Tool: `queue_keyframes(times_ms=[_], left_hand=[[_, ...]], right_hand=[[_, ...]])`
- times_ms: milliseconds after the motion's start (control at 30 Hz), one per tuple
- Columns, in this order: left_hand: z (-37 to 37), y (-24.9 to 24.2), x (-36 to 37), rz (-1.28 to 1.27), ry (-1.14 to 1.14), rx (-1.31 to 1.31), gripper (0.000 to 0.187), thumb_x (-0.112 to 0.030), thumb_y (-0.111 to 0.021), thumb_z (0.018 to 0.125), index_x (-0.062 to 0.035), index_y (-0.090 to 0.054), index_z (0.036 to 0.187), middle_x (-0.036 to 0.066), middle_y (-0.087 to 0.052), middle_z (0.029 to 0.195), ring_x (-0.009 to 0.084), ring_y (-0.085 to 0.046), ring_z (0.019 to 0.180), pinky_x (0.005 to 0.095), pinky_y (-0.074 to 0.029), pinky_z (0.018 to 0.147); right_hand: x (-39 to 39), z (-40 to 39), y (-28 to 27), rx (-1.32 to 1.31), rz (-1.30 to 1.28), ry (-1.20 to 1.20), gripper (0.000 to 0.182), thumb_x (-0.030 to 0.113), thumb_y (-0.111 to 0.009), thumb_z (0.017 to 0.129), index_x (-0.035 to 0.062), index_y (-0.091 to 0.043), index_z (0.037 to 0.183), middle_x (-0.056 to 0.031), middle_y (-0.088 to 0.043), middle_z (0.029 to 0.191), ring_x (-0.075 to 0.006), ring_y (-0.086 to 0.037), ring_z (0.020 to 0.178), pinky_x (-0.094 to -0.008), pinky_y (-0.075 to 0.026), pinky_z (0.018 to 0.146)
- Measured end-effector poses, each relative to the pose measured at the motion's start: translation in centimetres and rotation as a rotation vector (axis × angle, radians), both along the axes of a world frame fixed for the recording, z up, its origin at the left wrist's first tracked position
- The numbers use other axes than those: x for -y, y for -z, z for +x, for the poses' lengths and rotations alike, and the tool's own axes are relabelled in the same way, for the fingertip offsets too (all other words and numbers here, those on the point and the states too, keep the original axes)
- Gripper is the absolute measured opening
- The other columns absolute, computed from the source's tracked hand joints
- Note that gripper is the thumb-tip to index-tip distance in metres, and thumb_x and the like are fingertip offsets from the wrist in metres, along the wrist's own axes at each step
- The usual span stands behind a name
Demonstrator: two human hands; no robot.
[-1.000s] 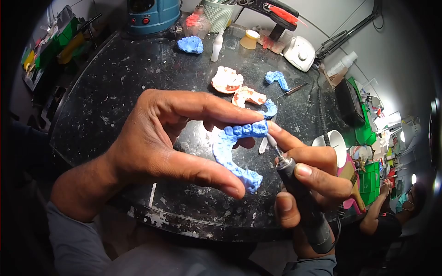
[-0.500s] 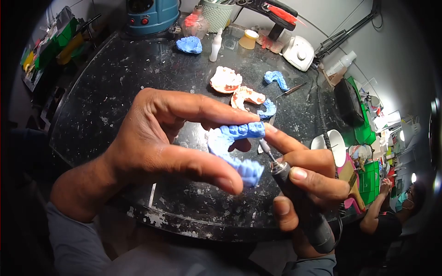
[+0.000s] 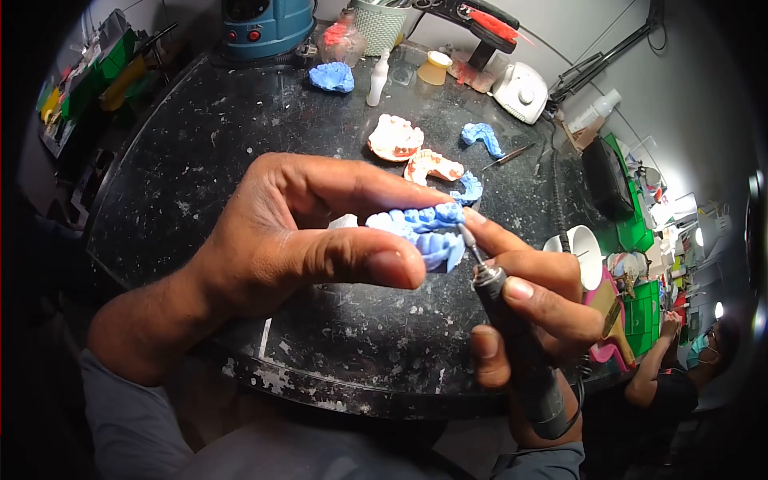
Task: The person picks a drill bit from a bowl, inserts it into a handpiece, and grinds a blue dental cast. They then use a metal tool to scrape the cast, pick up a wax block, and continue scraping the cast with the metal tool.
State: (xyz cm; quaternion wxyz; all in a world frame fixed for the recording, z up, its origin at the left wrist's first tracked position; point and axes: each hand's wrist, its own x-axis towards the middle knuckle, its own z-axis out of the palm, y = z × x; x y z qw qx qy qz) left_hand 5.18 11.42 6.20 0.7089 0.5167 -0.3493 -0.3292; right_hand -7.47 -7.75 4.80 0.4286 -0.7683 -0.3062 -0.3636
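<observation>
Between thumb and fingers, my left hand (image 3: 296, 224) grips a blue dental cast (image 3: 424, 220), a horseshoe-shaped arch with moulded teeth, above the table. My right hand (image 3: 544, 312) is closed around a black rotary handpiece (image 3: 524, 360), held like a pen. The bur (image 3: 468, 237) at its tip is right at the end tooth of the blue cast. My right index finger reaches up beside that same end. Behind my hands lie a pale dental cast (image 3: 395, 138) and a pinkish arch-shaped cast (image 3: 433, 165), with a small blue arch piece (image 3: 469, 189) partly hidden behind my fingers.
On the black, chipped table (image 3: 224, 132) stand a white dropper bottle (image 3: 378, 78), a blue cast piece (image 3: 331, 77) and a yellow jar (image 3: 434, 68). Another blue arch (image 3: 482, 138) lies near a thin metal tool (image 3: 509, 155). A white bowl (image 3: 582, 254) is at right; a masked person (image 3: 680, 368) sits beyond.
My left hand has tilted the blue cast, so its two sides now look closer together. The bur stays at the upper end of the arch, my right hand barely shifting.
</observation>
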Motion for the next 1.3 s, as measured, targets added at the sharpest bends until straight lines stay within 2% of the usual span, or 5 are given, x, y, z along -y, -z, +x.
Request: queue_keyframes(times_ms=[367, 567, 900, 1133, 1300], left_hand=[[-0.3, 1.0, 1.1, -0.141, -0.058, 0.036, 0.085, -0.067, -0.039, 0.095, 0.0107, -0.056, 0.125, 0.021, -0.069, 0.105, 0.0249, -0.069, 0.088, 0.0384, -0.056, 0.080], [0.2, 1.5, 1.2, -0.192, 0.033, 0.001, 0.043, -0.041, -0.034, 0.106, -0.0035, -0.035, 0.127, 0.017, -0.071, 0.095, 0.0268, -0.071, 0.093, 0.0327, -0.054, 0.075], [-0.6, 3.3, 1.2, -0.178, 0.055, 0.190, 0.033, -0.027, -0.043, 0.105, -0.0034, -0.036, 0.127, 0.008, -0.046, 0.116, 0.0210, -0.063, 0.109, 0.0355, -0.051, 0.084], [-0.2, 2.3, 0.4, -0.023, -0.220, 0.761, 0.027, 0.005, -0.071, 0.084, 0.0043, -0.065, 0.110, 0.019, -0.067, 0.114, 0.0229, -0.064, 0.110, 0.0358, -0.049, 0.097], [-0.5, 3.1, 0.9, -0.197, -0.297, 0.599, 0.029, 0.011, -0.069, 0.080, 0.0010, -0.068, 0.107, 0.009, -0.071, 0.105, 0.0119, -0.067, 0.097, 0.0254, -0.053, 0.088]], right_hand=[[-0.6, -0.6, -0.3, 0.004, 0.000, 0.004, 0.044, -0.001, -0.070, 0.083, 0.0010, -0.045, 0.118, -0.0222, -0.051, 0.106, -0.0496, -0.061, 0.108, -0.0541, -0.056, 0.090], [0.5, -0.7, 0.0, -0.015, -0.092, 0.285, 0.061, 0.051, -0.050, 0.097, 0.0024, -0.034, 0.131, -0.0248, -0.063, 0.107, -0.0336, -0.067, 0.099, -0.0488, -0.058, 0.087], [-0.8, -0.1, 0.3, -0.033, -0.080, 0.402, 0.048, -0.007, -0.067, 0.087, 0.0028, -0.040, 0.125, -0.0202, -0.060, 0.109, -0.0251, -0.066, 0.094, -0.0358, -0.057, 0.083], [0.1, -0.4, -0.3, 0.019, -0.190, 0.322, 0.053, -0.017, -0.061, 0.084, 0.0082, -0.038, 0.124, -0.0211, -0.058, 0.110, -0.0269, -0.063, 0.098, -0.0426, -0.055, 0.091], [-1.6, -1.2, -1.0, 0.098, -0.226, 0.400, 0.027, 0.038, -0.060, 0.094, 0.0232, -0.049, 0.114, -0.0106, -0.054, 0.103, -0.0250, -0.059, 0.096, -0.0543, -0.044, 0.104]])
